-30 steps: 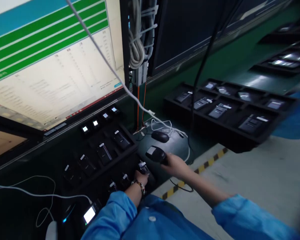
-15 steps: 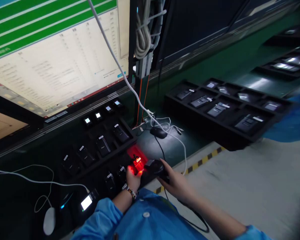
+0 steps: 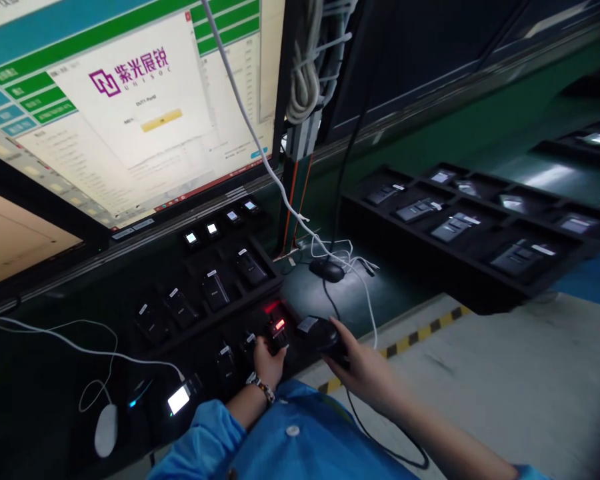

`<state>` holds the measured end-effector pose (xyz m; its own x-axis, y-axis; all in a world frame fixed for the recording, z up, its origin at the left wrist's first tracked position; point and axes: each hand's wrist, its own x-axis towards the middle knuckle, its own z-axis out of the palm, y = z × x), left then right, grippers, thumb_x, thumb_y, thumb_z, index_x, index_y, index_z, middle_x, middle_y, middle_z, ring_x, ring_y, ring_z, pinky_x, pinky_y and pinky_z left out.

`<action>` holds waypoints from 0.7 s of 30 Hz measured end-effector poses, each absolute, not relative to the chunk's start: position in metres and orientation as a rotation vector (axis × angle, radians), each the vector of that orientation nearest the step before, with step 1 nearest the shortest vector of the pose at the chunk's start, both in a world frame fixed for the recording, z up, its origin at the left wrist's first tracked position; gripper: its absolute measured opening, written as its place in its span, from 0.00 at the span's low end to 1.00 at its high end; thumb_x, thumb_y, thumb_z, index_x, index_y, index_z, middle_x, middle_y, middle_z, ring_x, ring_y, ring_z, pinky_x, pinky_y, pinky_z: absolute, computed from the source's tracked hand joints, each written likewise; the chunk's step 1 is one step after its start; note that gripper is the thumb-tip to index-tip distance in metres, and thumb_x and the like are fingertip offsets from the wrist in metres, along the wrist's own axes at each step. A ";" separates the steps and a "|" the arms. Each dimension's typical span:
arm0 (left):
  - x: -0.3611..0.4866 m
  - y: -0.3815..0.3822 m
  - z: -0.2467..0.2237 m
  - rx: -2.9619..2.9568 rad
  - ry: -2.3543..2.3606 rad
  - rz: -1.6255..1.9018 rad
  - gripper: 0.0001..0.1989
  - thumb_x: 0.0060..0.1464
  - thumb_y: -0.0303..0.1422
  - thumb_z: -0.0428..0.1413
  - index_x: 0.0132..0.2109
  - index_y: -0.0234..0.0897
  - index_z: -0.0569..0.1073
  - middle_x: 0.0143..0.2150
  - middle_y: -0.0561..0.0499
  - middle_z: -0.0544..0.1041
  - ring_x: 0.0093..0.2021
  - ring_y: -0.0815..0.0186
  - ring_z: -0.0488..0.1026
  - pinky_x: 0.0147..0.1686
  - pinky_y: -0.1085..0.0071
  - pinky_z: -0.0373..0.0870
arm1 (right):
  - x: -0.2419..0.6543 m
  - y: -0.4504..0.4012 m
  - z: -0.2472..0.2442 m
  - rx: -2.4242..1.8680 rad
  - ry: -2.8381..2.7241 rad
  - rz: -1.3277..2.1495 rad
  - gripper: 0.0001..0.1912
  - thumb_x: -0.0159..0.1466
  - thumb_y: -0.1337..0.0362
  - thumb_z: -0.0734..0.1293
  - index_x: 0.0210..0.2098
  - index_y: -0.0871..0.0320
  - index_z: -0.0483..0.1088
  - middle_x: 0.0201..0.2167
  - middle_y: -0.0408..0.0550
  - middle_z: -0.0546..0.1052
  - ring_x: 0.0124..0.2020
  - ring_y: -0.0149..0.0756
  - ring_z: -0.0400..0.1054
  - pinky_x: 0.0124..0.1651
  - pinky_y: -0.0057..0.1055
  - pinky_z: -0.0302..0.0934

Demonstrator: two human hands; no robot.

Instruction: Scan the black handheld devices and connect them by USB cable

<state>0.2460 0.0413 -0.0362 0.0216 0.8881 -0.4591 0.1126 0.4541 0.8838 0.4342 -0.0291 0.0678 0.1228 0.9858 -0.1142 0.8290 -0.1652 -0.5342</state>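
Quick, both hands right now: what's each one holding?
Left hand: closed on a small device lit red in the tray.
Right hand: closed on the black scanner.

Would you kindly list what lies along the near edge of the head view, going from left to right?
White mouse → lit small screen → left hand → red-lit device → handheld scanner → right hand.
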 end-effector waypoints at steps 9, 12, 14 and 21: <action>0.237 0.044 -0.040 0.958 1.474 0.792 0.19 0.33 0.30 0.69 0.33 0.38 0.70 0.33 0.50 0.79 0.36 0.62 0.76 0.41 0.67 0.71 | 0.434 -0.014 0.079 -2.083 -1.728 0.831 0.36 0.63 0.56 0.56 0.65 0.68 0.45 0.32 0.56 0.79 0.32 0.48 0.75 0.32 0.36 0.63; 0.237 0.044 -0.041 0.933 1.469 0.806 0.19 0.32 0.29 0.69 0.32 0.38 0.70 0.33 0.49 0.79 0.38 0.61 0.76 0.43 0.65 0.71 | 0.435 -0.011 0.077 -2.075 -1.719 0.860 0.36 0.63 0.56 0.57 0.66 0.66 0.45 0.32 0.54 0.79 0.32 0.47 0.75 0.31 0.35 0.63; 0.238 0.044 -0.041 0.907 1.466 0.819 0.19 0.32 0.28 0.69 0.33 0.38 0.70 0.34 0.49 0.79 0.38 0.61 0.76 0.43 0.64 0.71 | 0.435 -0.010 0.075 -2.074 -1.711 0.883 0.37 0.62 0.56 0.57 0.66 0.65 0.44 0.30 0.53 0.79 0.30 0.46 0.75 0.30 0.34 0.62; 0.240 0.045 -0.035 0.720 1.388 0.851 0.21 0.30 0.27 0.69 0.34 0.39 0.70 0.35 0.48 0.79 0.40 0.60 0.76 0.49 0.60 0.68 | 0.441 0.007 0.069 -2.177 -1.777 0.808 0.37 0.63 0.57 0.58 0.67 0.65 0.44 0.33 0.56 0.79 0.34 0.48 0.75 0.33 0.35 0.63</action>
<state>0.2405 0.0452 -0.0354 -0.0102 0.8485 -0.5291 -0.0867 0.5264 0.8458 0.4408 0.0065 0.0691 0.1190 0.9540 -0.2751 0.8347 -0.2462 -0.4926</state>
